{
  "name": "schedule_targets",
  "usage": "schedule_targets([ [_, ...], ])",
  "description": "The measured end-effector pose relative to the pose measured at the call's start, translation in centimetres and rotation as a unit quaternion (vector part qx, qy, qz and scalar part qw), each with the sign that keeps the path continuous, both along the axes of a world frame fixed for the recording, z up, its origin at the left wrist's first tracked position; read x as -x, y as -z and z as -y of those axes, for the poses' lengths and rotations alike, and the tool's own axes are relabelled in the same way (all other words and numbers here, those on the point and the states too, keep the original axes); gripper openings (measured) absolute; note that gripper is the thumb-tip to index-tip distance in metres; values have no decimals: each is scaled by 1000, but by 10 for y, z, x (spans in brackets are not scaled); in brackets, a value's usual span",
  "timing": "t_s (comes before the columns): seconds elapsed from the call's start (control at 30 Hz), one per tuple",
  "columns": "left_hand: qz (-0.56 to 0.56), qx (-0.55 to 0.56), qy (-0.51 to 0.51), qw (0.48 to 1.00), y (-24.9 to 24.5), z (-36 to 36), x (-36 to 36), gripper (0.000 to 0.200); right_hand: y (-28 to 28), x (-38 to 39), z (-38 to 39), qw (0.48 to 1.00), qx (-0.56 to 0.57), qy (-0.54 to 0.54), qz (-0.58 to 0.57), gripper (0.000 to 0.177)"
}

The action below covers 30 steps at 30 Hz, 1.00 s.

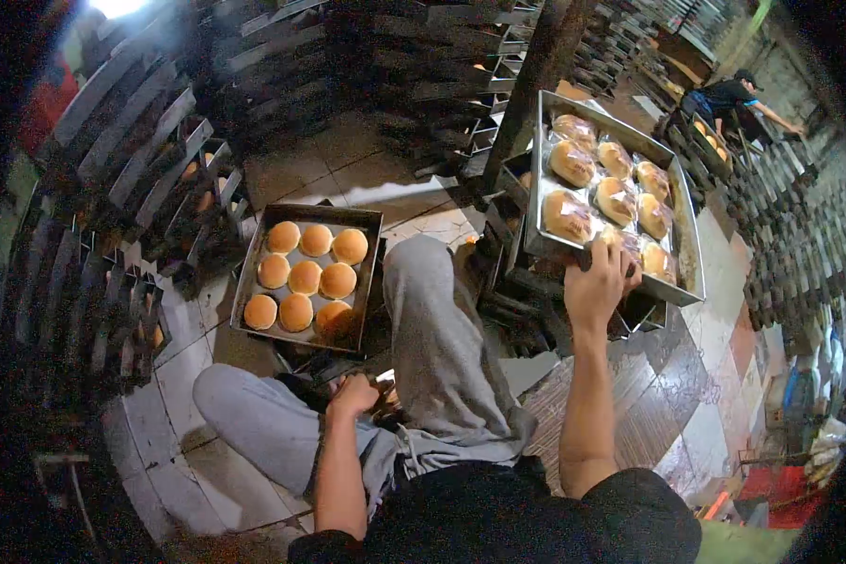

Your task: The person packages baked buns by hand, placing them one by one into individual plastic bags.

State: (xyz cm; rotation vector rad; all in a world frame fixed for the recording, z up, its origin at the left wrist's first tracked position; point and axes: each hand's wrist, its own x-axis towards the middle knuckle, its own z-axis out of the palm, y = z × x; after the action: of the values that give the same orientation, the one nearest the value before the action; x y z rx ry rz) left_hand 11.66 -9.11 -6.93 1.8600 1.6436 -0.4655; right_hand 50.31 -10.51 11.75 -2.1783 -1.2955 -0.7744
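My right hand (597, 287) reaches over the near rim of a metal tray (696, 249) at the right, its fingers curled on a plastic-wrapped bun (622, 242), partly hidden by them. Several more buns in clear wrapping (617, 200) lie in rows in that tray. At my lap, my left hand (352, 397) is closed, and whatever it grips is hidden. Beyond it, to the left of my raised knee, a darker tray (374, 282) holds several unwrapped golden-brown round buns (305, 277).
Stacked dark trays (141, 141) rise on the left and at the back. Below the wrapped buns' tray are other trays (649, 310). A dark post (536, 85) stands behind it. At the far right, another person (724, 99) leans beside more stacked trays. Tiles (197, 395) cover the floor.
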Motion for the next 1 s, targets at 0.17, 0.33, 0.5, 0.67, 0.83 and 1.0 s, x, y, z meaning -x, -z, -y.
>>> schedule_targets([
  [0.17, 255, 57, -33, 965, 59, 6, 14, 45, 1, 3, -7, 998, -29, -50, -14, 36],
  [0.33, 227, 69, -79, 968, 2, 8, 12, 43, 12, 8, -3, 998, -27, -48, 21, 52],
  [0.5, 166, -25, -3, 986, 28, 37, 14, 46, 6, 28, -5, 998, -56, -13, -2, 34],
  [0.67, 218, -37, -11, 975, 48, 41, 19, 52, 21, 116, 1, 923, -144, -337, -114, 29],
  [0.83, 225, -74, -73, 969, 20, 56, 22, 63, 132, 216, 44, 818, 54, -546, -172, 26],
  [1.0, 240, -101, -39, 965, 114, 46, 32, 52, 129, 223, 50, 700, 305, -611, -209, 34],
])
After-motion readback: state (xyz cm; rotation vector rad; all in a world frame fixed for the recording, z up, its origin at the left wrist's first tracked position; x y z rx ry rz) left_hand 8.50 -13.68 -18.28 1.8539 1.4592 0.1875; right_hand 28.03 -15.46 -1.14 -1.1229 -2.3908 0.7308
